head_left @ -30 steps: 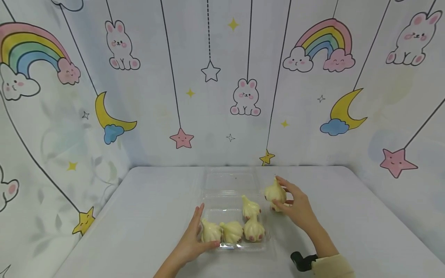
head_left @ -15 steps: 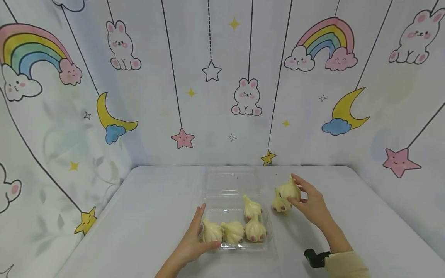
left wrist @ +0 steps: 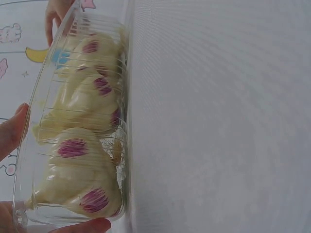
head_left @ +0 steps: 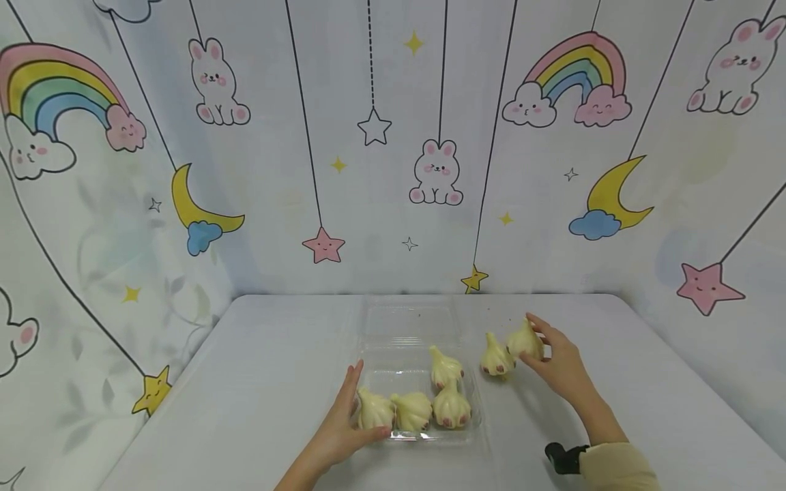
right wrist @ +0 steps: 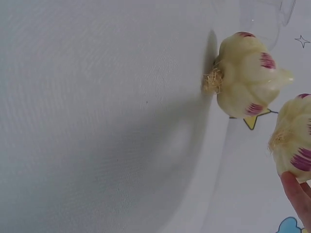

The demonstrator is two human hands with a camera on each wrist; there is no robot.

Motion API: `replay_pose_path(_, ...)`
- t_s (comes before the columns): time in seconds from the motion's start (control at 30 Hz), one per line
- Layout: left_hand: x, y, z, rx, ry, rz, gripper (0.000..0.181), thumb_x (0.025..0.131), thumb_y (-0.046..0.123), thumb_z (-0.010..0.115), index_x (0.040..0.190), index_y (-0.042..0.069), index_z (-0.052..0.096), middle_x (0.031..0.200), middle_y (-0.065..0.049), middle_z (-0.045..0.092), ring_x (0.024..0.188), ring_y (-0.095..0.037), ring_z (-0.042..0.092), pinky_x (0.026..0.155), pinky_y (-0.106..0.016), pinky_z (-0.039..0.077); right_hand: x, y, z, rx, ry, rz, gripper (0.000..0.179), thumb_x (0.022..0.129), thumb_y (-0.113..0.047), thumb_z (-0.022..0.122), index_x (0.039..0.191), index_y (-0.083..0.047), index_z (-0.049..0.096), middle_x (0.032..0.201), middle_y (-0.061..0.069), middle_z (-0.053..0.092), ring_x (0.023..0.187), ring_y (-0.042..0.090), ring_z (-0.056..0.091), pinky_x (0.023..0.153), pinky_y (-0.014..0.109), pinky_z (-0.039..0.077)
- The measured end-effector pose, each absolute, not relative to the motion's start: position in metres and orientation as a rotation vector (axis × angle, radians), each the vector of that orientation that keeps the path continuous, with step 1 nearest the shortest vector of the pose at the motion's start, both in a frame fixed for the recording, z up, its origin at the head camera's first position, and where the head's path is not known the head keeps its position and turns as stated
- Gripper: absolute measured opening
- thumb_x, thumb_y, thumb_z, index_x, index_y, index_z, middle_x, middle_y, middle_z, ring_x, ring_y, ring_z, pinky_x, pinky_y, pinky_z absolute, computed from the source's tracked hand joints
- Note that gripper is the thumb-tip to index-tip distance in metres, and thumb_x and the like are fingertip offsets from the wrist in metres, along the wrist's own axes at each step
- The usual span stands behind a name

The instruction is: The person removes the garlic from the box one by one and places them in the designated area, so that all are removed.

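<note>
In the head view, my left hand (head_left: 341,417) holds the near left corner of a clear plastic container (head_left: 424,436), thumb along the front and fingers on the left side. Several garlic bulbs (head_left: 452,408) with purple marks lie inside it, along the front and right; the left wrist view shows some bulbs (left wrist: 73,170) through the wall. To the right, my right hand (head_left: 560,361) pinches a garlic bulb (head_left: 523,341) between thumb and fingers. In the right wrist view this bulb (right wrist: 294,141) appears above the table, rootlets showing. Another garlic bulb (head_left: 497,357) stands beside it on the table.
The container's clear lid (head_left: 408,320) lies open toward the back. A white surface (head_left: 276,354) spreads around it, with a patterned backdrop (head_left: 381,170) behind. A dark strapped device (head_left: 565,458) sits by the right sleeve (head_left: 617,467).
My right hand has moved to the right with its garlic bulb, away from the bulb standing near the container, and has come slightly lower. The left hand stays on the container.
</note>
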State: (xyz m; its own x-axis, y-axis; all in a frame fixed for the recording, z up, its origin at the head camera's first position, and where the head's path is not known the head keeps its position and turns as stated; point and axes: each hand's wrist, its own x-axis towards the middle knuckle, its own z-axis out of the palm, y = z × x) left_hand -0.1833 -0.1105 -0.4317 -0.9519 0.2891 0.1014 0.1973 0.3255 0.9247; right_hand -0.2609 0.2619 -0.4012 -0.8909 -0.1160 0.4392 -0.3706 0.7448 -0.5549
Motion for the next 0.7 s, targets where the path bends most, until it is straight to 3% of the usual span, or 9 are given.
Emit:
replay_pose_path(0.37, -0.183, -0.111, -0.431, 0.456, 2.488, 1.726, 0.111, 0.07, 0.017, 0.079, 0.148, 0.015, 0.0, 0.147, -0.029, -0.012, 0.127, -0.053, 0.016, 0.1, -0.06, 0.024, -0.266, 0.273, -0.407, 0.329, -2.629, 0.849, 0.068, 0.074, -0.002, 0.072, 0.132, 0.002, 0.039, 0.113, 0.033, 0.051, 0.093, 0.049, 0.055, 0.073, 0.056, 0.049)
replay_pose_path(0.7, -0.183, -0.111, -0.432, 0.453, 2.503, 1.7, 0.111, 0.07, 0.019, 0.079, 0.148, 0.015, -0.001, 0.146, -0.03, -0.012, 0.123, -0.057, 0.02, 0.096, -0.063, 0.027, -0.271, 0.279, -0.414, 0.302, -2.742, 0.811, 0.066, 0.073, -0.005, 0.072, 0.129, 0.003, 0.039, 0.111, 0.035, 0.051, 0.095, 0.049, 0.053, 0.075, 0.057, 0.046)
